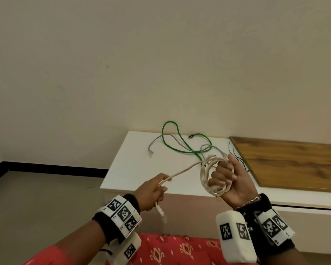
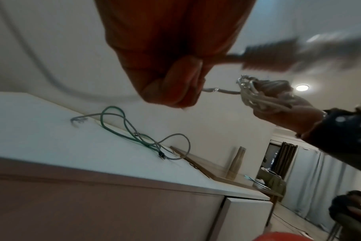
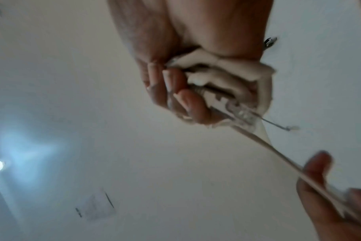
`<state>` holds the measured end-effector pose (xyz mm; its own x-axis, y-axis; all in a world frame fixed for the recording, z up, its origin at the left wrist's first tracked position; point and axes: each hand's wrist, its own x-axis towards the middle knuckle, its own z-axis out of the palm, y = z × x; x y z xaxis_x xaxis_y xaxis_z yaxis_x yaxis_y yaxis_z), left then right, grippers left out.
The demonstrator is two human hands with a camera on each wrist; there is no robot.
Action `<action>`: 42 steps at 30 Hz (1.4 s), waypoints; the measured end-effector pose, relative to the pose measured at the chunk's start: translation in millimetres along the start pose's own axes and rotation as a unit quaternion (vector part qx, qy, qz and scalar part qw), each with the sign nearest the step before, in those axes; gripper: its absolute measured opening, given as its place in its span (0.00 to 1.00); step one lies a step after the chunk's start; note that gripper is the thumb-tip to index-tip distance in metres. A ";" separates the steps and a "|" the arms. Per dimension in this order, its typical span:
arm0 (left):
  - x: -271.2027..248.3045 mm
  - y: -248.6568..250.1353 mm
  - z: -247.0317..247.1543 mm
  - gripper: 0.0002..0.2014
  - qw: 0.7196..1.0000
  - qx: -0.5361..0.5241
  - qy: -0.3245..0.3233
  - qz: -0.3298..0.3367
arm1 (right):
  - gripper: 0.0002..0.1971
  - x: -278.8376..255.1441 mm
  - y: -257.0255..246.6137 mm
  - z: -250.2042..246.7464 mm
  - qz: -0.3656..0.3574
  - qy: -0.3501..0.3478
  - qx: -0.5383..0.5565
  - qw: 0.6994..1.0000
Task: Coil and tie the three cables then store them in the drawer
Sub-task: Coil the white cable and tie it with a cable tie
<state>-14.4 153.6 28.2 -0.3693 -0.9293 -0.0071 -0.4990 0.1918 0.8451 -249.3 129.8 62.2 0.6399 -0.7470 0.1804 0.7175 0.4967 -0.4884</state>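
Note:
A white cable (image 1: 206, 174) is wound in several loops that my right hand (image 1: 225, 177) grips in a fist above the white cabinet top (image 1: 134, 169). Its free end runs left, taut, to my left hand (image 1: 157, 187), which pinches it near the plug (image 1: 161, 212) hanging below. In the right wrist view the coil (image 3: 233, 76) bulges from my fist. In the left wrist view my left hand (image 2: 175, 91) holds the strand leading to the coil (image 2: 264, 96). A green cable (image 1: 182, 142) and a grey cable (image 1: 161, 140) lie loose and tangled at the back of the cabinet top.
A wooden panel (image 1: 290, 163) lies to the right of the white top, with thin black wires (image 1: 241, 159) at its edge. A drawer front (image 2: 243, 218) shows below the top. A metal bottle (image 2: 236, 163) stands farther along, and another person (image 2: 350, 205) sits in the room.

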 end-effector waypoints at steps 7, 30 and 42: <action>-16.8 30.3 23.4 0.21 0.987 -0.092 -0.124 0.051 | 0.16 -5.6 -16.2 5.0 -0.186 0.145 0.053 0.970; -12.8 61.9 -0.2 0.08 0.991 -0.085 0.023 0.097 | 0.22 -3.4 47.5 19.2 0.003 0.247 -0.583 0.774; -15.0 52.5 20.4 0.12 0.976 0.136 0.058 0.161 | 0.19 -1.7 39.3 23.6 0.013 0.222 -0.289 0.931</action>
<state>-51.0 184.0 61.8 -0.4579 -0.8337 0.3088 -0.5679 0.5415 0.6199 -215.6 161.0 62.9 0.3856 -0.9110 -0.1461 0.3532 0.2921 -0.8888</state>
